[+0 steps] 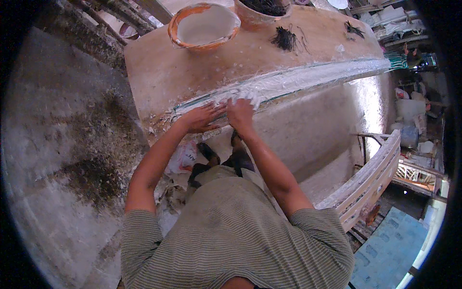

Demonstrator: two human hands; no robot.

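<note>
A long narrow strip (308,83) with thin green edges runs along the near side of the brown table (159,72). White, wet-looking material coats much of it. Over its left end lies my left hand (204,118), fingers stretched out and flat. Right beside it, my right hand (240,115) is closed at a bunched white clump (251,98); what exactly the clump is made of cannot be told. The fingertips of the right hand are partly hidden by the hand itself.
An orange-rimmed basin (236,30) of whitish liquid stands at the back. Beside it is a second tub (255,18) with dark strands. Dark fibre bundles (285,38) lie on the table. A wooden bench (370,188) stands at the right; a plastic bag (182,159) lies near my feet.
</note>
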